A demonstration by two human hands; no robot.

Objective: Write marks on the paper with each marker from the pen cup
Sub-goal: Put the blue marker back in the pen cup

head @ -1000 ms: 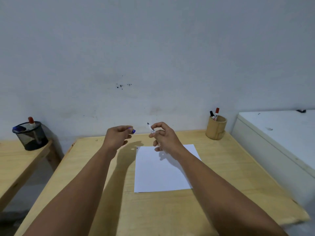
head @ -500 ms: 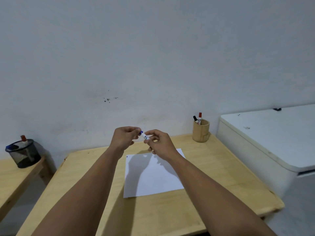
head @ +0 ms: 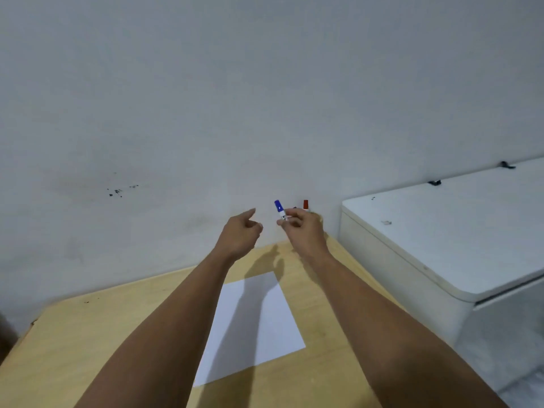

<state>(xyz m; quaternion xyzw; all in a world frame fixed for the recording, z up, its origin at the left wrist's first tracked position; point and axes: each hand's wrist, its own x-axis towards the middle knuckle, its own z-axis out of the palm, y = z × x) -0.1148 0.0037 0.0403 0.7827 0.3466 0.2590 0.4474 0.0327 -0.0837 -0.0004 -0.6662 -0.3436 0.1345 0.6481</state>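
Right hand (head: 304, 231) fingers (head: 290, 221) pinched the blue-capped marker (head: 280, 211), cap up. Left hand (head: 240, 234) fingers loosely curled, holding nothing. Red marker (head: 306, 204) just behind right fingers. Paper (head: 253, 328) lay on the table (head: 88, 343) below both hands.

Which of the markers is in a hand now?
The blue-capped marker: the right hand holds it upright, cap up. The red-capped marker stands behind that hand, untouched.

Open gap between left hand (head: 240, 234) fingertips and right hand (head: 303, 231); red-capped marker (head: 305, 204) just behind right fingers, wall (head: 265, 98) beyond, white cabinet (head: 441, 240) rightward.
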